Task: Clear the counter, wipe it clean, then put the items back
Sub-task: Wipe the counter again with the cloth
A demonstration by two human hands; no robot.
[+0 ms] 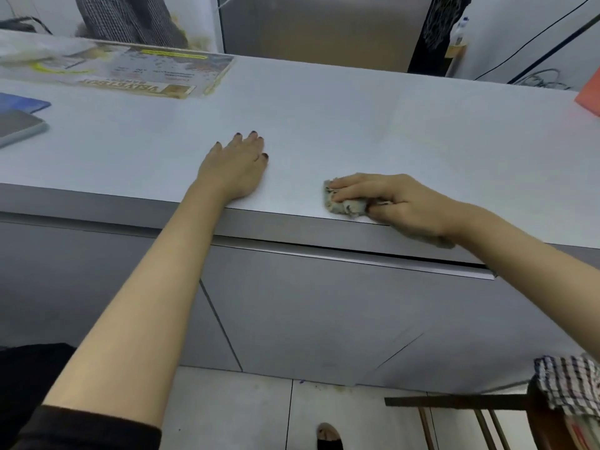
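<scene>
My right hand [389,198] grips a small bunched, patterned grey cloth [344,204] and presses it on the pale grey counter [357,125] close to its front edge. My left hand [237,167] lies flat on the counter to the left of the cloth, fingers straight, palm down, holding nothing. About a hand's width of bare counter separates the two hands.
At the back left lie a printed placemat-like sheet [143,73] and a plastic bag [35,48]. A blue item and a grey flat device [19,125] sit at the left edge. An orange object [589,95] is at the far right. A wooden chair with checked cloth [565,384] stands lower right.
</scene>
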